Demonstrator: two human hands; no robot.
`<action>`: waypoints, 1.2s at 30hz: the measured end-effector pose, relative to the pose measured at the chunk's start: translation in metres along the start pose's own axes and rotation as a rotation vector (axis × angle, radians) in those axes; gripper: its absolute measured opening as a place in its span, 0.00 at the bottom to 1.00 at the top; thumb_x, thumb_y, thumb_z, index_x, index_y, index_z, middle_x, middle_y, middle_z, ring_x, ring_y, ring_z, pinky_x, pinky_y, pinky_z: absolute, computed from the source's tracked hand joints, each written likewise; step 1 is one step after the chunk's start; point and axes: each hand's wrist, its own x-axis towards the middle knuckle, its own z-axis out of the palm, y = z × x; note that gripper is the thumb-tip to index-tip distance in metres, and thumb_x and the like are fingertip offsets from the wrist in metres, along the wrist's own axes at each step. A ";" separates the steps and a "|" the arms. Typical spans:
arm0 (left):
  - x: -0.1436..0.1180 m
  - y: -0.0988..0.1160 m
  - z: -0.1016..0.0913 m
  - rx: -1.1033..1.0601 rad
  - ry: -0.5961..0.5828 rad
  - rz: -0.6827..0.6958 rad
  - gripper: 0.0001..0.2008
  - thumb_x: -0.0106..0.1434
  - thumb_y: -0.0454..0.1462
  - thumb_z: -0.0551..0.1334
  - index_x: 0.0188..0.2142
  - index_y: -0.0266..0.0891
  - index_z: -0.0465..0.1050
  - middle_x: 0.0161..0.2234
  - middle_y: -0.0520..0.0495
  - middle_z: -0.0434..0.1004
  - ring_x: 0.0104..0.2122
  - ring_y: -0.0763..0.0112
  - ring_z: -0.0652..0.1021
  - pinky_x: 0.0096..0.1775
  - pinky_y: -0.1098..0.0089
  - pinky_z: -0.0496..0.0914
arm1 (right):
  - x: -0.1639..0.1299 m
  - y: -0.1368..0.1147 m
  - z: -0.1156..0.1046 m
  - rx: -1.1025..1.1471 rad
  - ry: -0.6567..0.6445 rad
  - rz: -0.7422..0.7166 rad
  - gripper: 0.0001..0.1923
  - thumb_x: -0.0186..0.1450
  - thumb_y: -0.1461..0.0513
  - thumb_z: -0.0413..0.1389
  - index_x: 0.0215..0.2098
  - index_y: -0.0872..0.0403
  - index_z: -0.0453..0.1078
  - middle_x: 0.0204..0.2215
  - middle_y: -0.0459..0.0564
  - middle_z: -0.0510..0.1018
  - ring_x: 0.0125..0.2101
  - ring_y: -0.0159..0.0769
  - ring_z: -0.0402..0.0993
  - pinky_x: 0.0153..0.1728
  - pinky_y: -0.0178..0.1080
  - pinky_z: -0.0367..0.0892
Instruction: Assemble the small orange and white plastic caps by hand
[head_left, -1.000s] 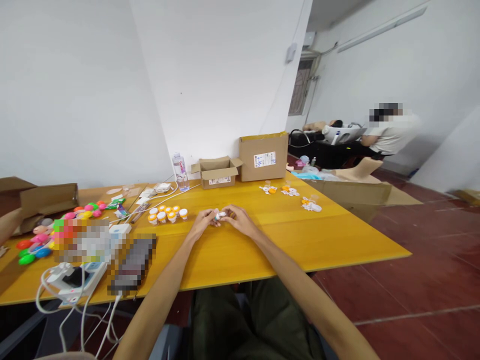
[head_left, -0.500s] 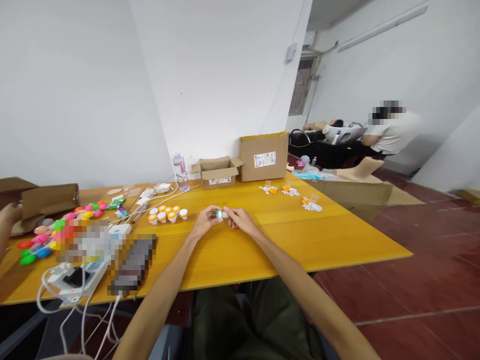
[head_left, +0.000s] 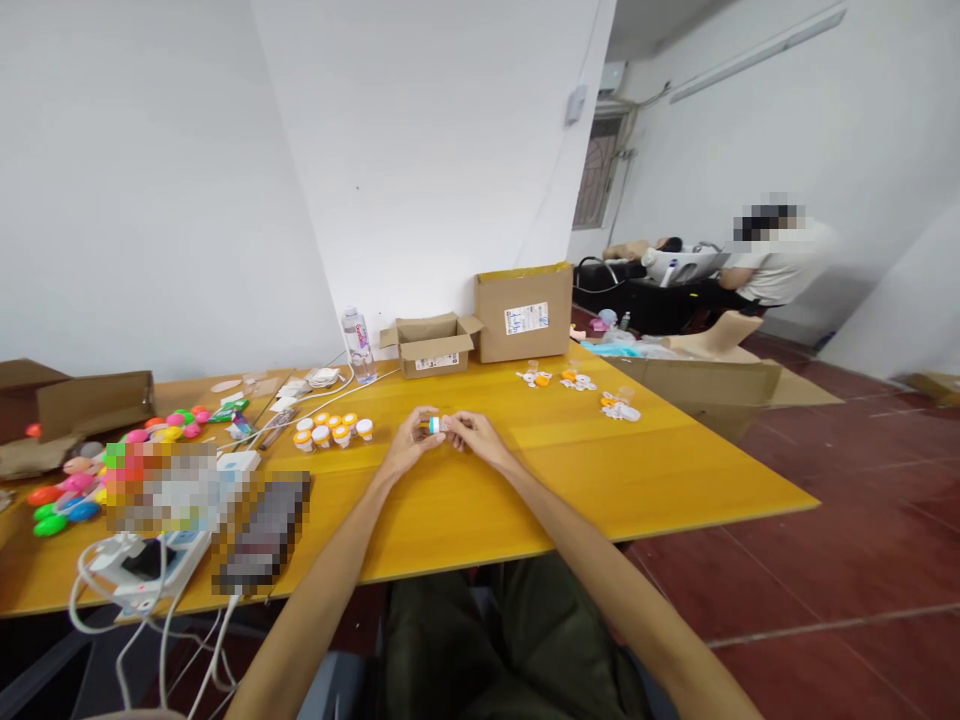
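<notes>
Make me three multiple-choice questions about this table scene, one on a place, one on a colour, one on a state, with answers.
1. Where is the water bottle?
A. left of the small open carton
B. on the floor
C. inside the tall box

2. What colour are the caps of the little vials standing in a cluster?
A. blue
B. orange
C. black

3. How is the small vial between the hands held?
A. lying alone on the table
B. gripped by both hands
C. in the left hand only

A: it stands just left of the carton. B: orange tops show. B: left hand and right hand both pinch it.
</notes>
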 end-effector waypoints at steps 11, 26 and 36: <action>0.004 -0.010 0.002 -0.016 0.028 0.008 0.33 0.46 0.48 0.72 0.50 0.43 0.70 0.38 0.47 0.77 0.35 0.69 0.77 0.38 0.70 0.70 | 0.000 0.000 0.001 0.061 0.041 0.001 0.23 0.55 0.42 0.59 0.26 0.54 0.70 0.19 0.44 0.74 0.19 0.30 0.71 0.23 0.33 0.68; 0.005 -0.009 -0.003 0.045 0.038 -0.073 0.22 0.53 0.54 0.65 0.36 0.39 0.73 0.31 0.47 0.77 0.28 0.71 0.75 0.31 0.71 0.67 | 0.000 0.003 0.001 0.080 0.015 0.027 0.21 0.53 0.44 0.61 0.28 0.54 0.71 0.21 0.45 0.76 0.21 0.31 0.73 0.23 0.34 0.68; 0.004 -0.007 -0.003 0.065 0.087 -0.049 0.21 0.54 0.53 0.64 0.36 0.38 0.73 0.31 0.48 0.76 0.28 0.71 0.74 0.32 0.70 0.68 | -0.001 0.002 0.003 0.141 0.028 0.045 0.23 0.51 0.43 0.62 0.29 0.54 0.71 0.22 0.46 0.77 0.22 0.31 0.73 0.25 0.34 0.70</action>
